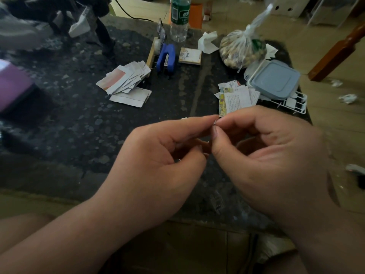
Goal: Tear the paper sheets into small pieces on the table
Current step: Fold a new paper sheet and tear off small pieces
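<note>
A small pale scrap of paper (214, 122) is pinched between the thumb and forefinger tips of the left hand (158, 155) and the right hand (266, 153). The hands are brought fingertip to fingertip above the dark speckled stone table (79, 119), and the other fingers are curled in. So little of the scrap shows that its size cannot be told (it may be close to untearable).

The scrap could be lost from here. With so little to grip, it may slip from the pads and flutter past the table's near edge, below the wrists.

Two hands and one held scrap are counted. Two heaps of torn paper are also counted:
- a fanned pile of white and pink torn pieces (124, 81), well beyond the left hand
- a stack of printed torn pieces (238, 98), just beyond the right hand

The pieces within each heap cannot be counted. One blue plastic stapler-like tool (166, 57) is seen farther off.
</note>
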The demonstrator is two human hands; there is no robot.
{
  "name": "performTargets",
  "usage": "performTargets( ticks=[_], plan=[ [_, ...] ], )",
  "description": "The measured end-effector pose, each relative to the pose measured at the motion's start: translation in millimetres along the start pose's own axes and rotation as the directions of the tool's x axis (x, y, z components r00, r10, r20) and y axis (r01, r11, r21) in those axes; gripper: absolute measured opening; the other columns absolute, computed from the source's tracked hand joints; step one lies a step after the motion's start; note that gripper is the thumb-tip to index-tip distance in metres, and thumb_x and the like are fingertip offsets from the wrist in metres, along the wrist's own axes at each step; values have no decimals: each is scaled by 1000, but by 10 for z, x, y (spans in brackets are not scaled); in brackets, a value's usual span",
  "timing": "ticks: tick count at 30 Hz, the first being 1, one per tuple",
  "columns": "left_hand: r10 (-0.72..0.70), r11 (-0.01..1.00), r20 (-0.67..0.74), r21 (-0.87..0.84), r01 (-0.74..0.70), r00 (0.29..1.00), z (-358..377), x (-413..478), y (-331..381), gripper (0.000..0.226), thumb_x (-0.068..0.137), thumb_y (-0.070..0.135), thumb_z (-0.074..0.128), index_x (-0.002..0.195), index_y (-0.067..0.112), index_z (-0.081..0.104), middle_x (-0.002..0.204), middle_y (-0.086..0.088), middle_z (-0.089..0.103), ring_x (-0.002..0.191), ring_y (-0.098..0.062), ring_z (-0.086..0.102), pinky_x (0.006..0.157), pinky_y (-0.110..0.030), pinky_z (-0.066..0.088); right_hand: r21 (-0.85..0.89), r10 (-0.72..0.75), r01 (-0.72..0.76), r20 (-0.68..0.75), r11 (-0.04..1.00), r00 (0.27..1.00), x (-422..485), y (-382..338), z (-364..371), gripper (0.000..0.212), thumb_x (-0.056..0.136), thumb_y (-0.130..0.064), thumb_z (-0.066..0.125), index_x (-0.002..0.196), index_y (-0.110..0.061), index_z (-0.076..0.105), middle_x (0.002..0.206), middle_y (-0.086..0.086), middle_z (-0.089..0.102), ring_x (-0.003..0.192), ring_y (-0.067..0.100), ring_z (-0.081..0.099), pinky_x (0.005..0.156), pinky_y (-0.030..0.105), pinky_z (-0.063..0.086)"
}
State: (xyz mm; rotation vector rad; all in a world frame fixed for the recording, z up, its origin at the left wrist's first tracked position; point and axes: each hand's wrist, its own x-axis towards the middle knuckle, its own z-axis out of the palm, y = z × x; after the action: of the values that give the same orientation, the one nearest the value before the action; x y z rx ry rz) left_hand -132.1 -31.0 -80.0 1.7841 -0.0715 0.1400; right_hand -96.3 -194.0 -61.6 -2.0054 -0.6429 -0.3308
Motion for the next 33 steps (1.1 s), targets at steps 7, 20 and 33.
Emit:
performTargets(
  ticks=[7, 20, 33],
  plan=[
    [-2, 1000, -2, -7, 2, 1000, 4, -14, -4, 51, 89, 1, 65, 122, 38, 72, 101, 1, 79, 87, -34, 76, 71, -63, 61, 42, 31, -31, -1, 999, 1000, 11, 15, 11, 5, 85, -6, 73, 84, -11, 72, 73, -11, 68, 63, 9, 67, 50, 16, 50],
    [-26, 1000, 2, -10, 26, 1000, 1, -8, 20, 49, 88, 3, 62, 125, 32, 73, 104, 5, 79, 90, -32, 77, 73, -61, 62, 57, 19, -18, -17, 998, 1000, 12, 17, 50, 9, 87, -3, 73, 85, -12, 71, 76, -11, 70, 66, 7, 69, 53, 13, 51],
    [-59, 992, 53, -111, 65, 997, -7, -5, 68, 43, 90, 5, 62, 117, 36, 76, 98, -6, 80, 88, -47, 73, 72, -72, 56, 134, 83, -85, 17, 987, 996, 24, 30, 33, 7, 85, -5, 72, 81, -11, 69, 70, -6, 69, 60, 13, 69, 48, 18, 53]
  ],
)
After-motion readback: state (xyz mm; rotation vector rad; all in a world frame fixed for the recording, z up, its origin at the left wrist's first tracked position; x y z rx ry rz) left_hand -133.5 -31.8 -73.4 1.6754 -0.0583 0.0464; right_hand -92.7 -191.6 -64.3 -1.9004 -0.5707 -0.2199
